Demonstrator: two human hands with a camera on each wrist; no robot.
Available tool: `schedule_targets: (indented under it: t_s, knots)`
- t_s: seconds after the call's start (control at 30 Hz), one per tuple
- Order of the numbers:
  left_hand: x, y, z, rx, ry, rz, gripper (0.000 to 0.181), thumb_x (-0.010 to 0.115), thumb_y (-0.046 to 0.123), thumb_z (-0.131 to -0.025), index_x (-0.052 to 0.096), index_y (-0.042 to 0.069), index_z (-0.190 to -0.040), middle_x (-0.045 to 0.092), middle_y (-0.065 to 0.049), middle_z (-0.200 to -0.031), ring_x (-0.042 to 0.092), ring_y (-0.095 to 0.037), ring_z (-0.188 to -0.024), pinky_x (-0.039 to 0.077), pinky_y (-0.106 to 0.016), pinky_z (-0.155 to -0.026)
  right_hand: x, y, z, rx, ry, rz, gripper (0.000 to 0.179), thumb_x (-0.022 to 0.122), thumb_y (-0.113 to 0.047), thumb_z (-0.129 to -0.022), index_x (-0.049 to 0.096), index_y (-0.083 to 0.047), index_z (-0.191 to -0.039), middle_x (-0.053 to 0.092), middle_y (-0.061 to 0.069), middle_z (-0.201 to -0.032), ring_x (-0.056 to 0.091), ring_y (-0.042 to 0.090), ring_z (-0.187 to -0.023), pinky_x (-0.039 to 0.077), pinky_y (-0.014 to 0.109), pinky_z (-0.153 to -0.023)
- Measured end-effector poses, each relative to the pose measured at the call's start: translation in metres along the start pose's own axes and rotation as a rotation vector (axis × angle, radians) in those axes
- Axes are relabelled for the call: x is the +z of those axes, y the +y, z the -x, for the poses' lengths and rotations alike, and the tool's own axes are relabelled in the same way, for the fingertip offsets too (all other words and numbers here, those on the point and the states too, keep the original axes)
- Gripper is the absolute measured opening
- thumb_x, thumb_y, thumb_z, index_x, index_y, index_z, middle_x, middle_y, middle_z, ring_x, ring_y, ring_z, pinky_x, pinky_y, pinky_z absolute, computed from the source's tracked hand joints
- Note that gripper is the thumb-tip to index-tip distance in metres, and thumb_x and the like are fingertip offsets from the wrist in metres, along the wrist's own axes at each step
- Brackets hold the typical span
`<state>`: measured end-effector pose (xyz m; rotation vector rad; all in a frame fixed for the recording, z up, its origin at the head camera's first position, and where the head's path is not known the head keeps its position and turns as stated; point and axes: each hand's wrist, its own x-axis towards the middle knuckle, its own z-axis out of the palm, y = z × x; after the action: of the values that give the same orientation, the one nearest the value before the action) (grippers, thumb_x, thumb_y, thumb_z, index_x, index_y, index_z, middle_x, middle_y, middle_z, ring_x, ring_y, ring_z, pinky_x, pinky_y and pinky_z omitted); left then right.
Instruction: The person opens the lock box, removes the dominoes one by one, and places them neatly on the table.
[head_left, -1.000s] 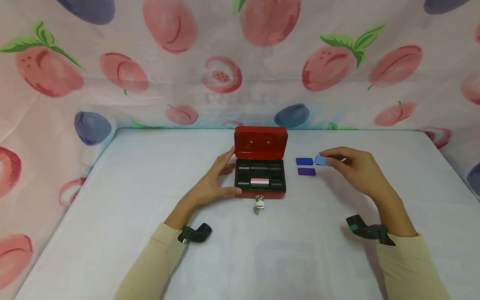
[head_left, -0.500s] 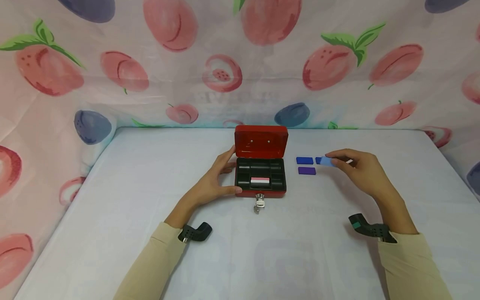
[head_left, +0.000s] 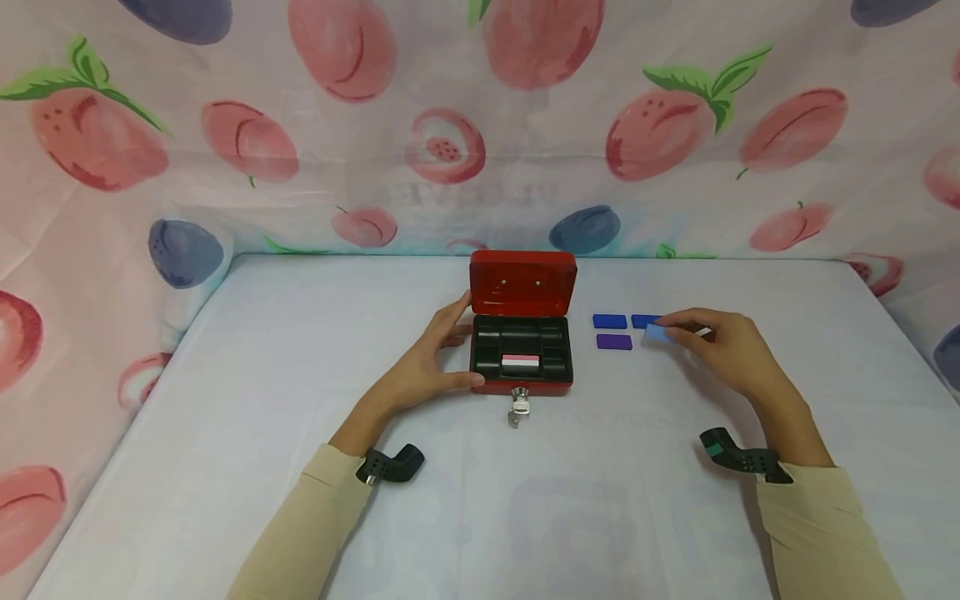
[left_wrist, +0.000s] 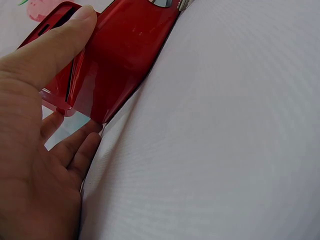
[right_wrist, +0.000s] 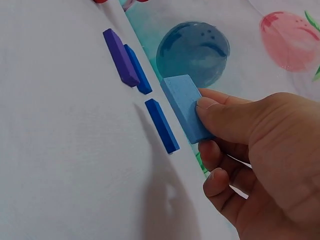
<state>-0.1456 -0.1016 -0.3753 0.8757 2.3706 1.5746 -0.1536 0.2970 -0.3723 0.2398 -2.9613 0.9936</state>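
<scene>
A small red cash box (head_left: pixel 521 388) stands with its lid raised, a dark compartment tray inside. My left hand (head_left: pixel 416 367) holds the box at its left side, thumb on the front corner and fingers reaching toward the hinge. In the left wrist view, the thumb (left_wrist: pixel 55 50) lies over the red edge. My right hand (head_left: pixel 716 346) pinches a light blue rectangular block (right_wrist: pixel 185 107) between thumb and fingers, held above the table. Beneath and left of it lie two dark blue blocks (head_left: pixel 610 322) and a purple block (head_left: pixel 614 342).
Inside the tray's front middle compartment is a pink-and-white piece (head_left: pixel 521 362). Keys (head_left: pixel 516 412) hang from the lock at the box's front. A white cloth (head_left: pixel 300 333) covers the table, and a fruit-print curtain (head_left: pixel 337 150) rises behind it.
My right hand, pinching the light blue block, has moved slightly right and toward me, baring the second dark blue block. My left hand stays on the cash box.
</scene>
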Motion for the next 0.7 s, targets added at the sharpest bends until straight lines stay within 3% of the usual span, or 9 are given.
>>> schedule_targets:
  t_s: [0.27, 0.7]
  knots:
    - [0.000, 0.000, 0.000, -0.019, 0.004, -0.019, 0.094, 0.073, 0.014, -0.074, 0.010, 0.020, -0.144, 0.019, -0.009, -0.141, 0.035, -0.032, -0.120, 0.029, -0.048, -0.098, 0.004, 0.005, -0.001, 0.045, -0.066, -0.002, 0.029, 0.053, -0.040, -0.087, 0.065, -0.021, -0.106, 0.056, 0.005, -0.113, 0.046, 0.020, -0.094, 0.043, 0.033, -0.072]
    - [0.000, 0.001, 0.000, -0.027, 0.003, -0.009, 0.094, 0.072, 0.015, -0.074, 0.010, 0.021, -0.144, 0.019, -0.008, -0.141, 0.034, -0.032, -0.120, 0.030, -0.049, -0.097, 0.012, 0.008, -0.001, 0.042, -0.088, -0.019, 0.031, 0.052, -0.039, -0.088, 0.063, -0.019, -0.107, 0.053, 0.007, -0.118, 0.046, 0.025, -0.101, 0.042, 0.045, -0.082]
